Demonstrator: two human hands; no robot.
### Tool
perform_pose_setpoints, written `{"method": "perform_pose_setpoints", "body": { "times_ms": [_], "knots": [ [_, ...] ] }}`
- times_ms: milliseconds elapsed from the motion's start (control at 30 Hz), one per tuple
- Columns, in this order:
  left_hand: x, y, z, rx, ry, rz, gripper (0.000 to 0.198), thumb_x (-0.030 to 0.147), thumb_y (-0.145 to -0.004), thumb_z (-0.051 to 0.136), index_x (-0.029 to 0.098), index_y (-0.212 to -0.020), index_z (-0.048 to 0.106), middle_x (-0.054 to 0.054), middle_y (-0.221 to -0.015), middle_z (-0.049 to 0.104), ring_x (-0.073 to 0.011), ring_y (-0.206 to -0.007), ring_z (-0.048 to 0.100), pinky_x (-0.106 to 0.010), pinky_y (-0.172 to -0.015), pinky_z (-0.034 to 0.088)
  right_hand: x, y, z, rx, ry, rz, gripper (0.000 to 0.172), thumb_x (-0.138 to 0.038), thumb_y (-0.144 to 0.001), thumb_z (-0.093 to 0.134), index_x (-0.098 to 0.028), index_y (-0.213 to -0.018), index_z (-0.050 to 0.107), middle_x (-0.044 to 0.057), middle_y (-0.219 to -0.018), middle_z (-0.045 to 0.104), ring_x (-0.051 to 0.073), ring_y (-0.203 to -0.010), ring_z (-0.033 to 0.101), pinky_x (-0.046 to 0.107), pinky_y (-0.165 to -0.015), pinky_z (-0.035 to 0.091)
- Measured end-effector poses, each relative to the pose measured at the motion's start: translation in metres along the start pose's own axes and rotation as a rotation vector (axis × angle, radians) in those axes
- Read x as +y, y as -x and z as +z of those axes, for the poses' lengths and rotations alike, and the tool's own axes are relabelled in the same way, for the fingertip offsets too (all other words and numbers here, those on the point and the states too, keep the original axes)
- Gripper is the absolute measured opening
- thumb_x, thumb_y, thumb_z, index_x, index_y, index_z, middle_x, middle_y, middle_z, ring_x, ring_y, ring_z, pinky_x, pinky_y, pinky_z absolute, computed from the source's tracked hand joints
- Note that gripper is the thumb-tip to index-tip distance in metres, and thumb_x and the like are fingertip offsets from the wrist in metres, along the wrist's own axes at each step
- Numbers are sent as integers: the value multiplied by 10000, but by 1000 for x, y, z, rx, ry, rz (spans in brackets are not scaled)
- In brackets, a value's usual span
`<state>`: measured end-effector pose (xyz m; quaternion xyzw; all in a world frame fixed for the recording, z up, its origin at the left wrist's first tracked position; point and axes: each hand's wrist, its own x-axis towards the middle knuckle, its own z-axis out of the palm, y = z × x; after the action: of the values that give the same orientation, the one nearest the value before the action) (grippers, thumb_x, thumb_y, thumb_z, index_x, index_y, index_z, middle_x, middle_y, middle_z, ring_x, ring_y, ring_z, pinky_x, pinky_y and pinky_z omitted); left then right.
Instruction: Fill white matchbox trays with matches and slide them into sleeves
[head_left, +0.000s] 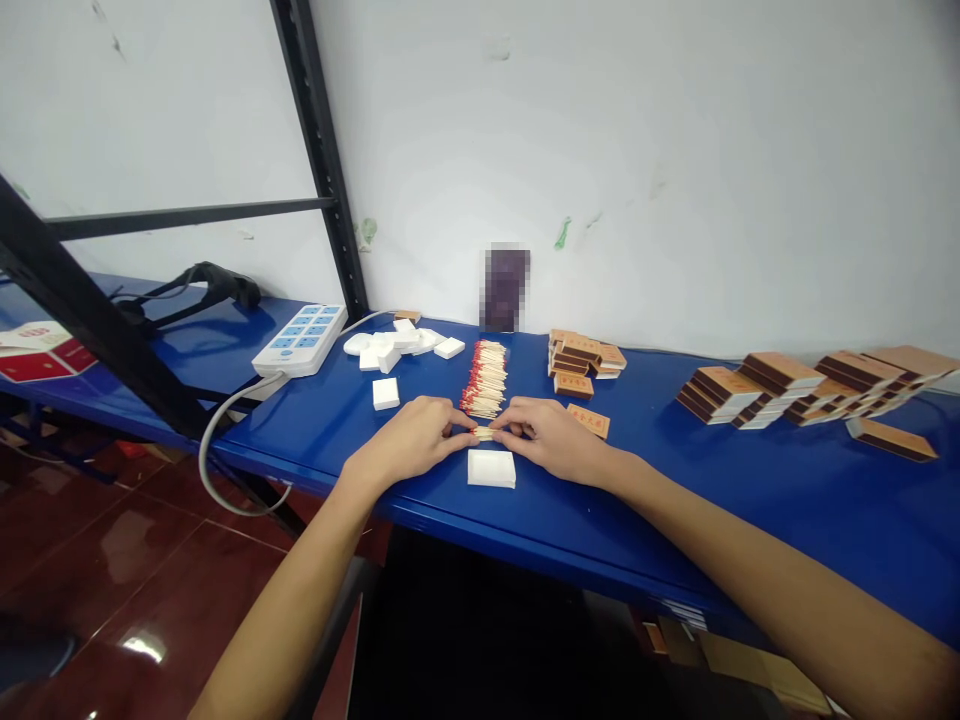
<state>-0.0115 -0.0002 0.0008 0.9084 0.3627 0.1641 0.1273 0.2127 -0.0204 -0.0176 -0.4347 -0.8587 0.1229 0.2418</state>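
My left hand (421,435) and my right hand (546,438) face each other over the blue table. Between their fingertips lies a small bundle of matches (484,434), pinched at both ends, red heads toward the left. Just in front of the bundle sits a white matchbox tray (491,468); whether anything lies inside it is hard to see. Behind the hands stretches a long pile of loose matches (487,380), also with red heads to the left. A brown matchbox sleeve (591,420) lies partly hidden behind my right hand.
Several white trays (401,342) are heaped at the back left, with a single white tray (385,393) nearer. Matchboxes (577,355) are piled right of the matches, and more stacked matchboxes (787,385) stand farther right. A power strip (300,340) lies beside the black rack post (330,180).
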Motion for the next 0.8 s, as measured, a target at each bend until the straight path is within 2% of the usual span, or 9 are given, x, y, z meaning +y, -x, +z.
{"method": "perform_pose_setpoints", "body": {
  "times_ms": [167, 267, 400, 567, 700, 800],
  "knots": [
    [6, -2, 1, 20, -21, -2, 306, 435, -926, 524, 215, -1008, 721, -28, -784, 633, -158, -682, 572, -253, -608, 379, -1, 0, 0, -3, -15, 12, 196, -280, -922, 544, -186, -901, 714, 18, -730, 610, 125, -662, 533, 246, -610, 380],
    [8, -2, 2, 14, -37, 5, 312, 424, -941, 502, 206, -1045, 699, -34, -800, 640, -164, -687, 578, -256, -602, 382, -3, 0, -1, -19, -7, 23, 189, -275, -922, 549, -185, -897, 713, 6, -702, 607, 117, -627, 521, 248, -610, 379],
    [6, -3, 4, 19, -59, 36, 326, 413, -959, 469, 210, -1038, 711, -48, -837, 651, -174, -729, 588, -267, -641, 403, -5, 0, -2, -29, 36, 7, 202, -290, -932, 544, -182, -916, 715, -6, -650, 591, 120, -617, 527, 276, -681, 390],
    [6, -5, 7, 28, -105, 59, 298, 357, -956, 481, 188, -995, 724, -72, -899, 662, -189, -802, 588, -292, -712, 412, -4, 1, -3, -32, 64, -9, 258, -305, -953, 493, -197, -1007, 721, 56, -843, 619, 162, -762, 569, 276, -682, 411],
    [8, -6, 8, 45, -166, 78, 267, 325, -955, 491, 181, -946, 716, -63, -883, 676, -220, -889, 574, -359, -828, 381, -2, 1, -3, -54, 117, -19, 288, -319, -967, 460, -200, -994, 721, 65, -857, 590, 175, -797, 556, 281, -688, 405],
    [9, -6, 8, 42, -141, 66, 265, 319, -954, 495, 174, -930, 715, -53, -805, 684, -211, -842, 594, -355, -832, 380, -2, 0, -3, -55, 110, -32, 259, -299, -959, 481, -184, -936, 711, 63, -866, 615, 174, -811, 556, 291, -723, 396]
  ]
}}
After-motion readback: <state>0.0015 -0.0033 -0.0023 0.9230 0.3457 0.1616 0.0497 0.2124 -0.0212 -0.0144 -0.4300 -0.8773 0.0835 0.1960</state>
